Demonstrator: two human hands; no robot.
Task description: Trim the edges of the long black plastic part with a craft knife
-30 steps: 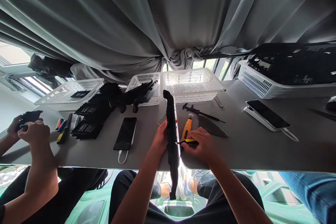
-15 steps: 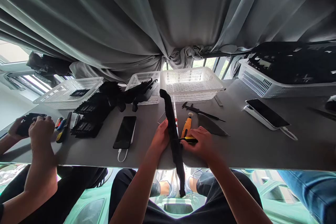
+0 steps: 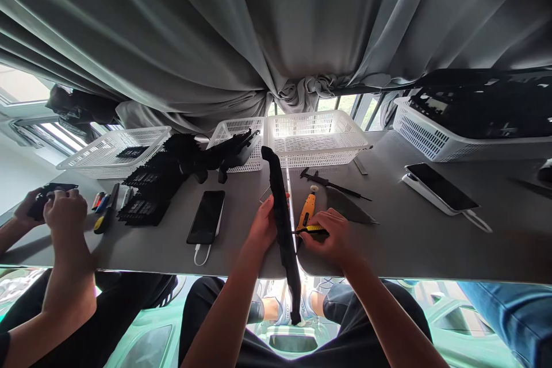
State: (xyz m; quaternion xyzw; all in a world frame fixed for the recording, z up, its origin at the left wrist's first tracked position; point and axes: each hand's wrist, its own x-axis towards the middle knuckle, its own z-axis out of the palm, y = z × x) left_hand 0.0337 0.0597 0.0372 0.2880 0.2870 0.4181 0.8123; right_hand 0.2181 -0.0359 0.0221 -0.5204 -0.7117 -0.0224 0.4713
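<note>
My left hand (image 3: 264, 229) grips the long black part (image 3: 282, 224) steady while my right hand (image 3: 330, 237) pinches the yellow-and-black tool (image 3: 311, 231) against its edge.

Grey table (image 3: 409, 241): white baskets (image 3: 317, 138), phones (image 3: 206, 217), orange tool (image 3: 306, 210), black parts (image 3: 149, 190)

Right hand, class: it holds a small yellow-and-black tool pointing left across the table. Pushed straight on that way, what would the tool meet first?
Most likely the long black strip that the left hand grips; the tool in the right hand already looks at or on its edge, though depth is unclear.
</note>
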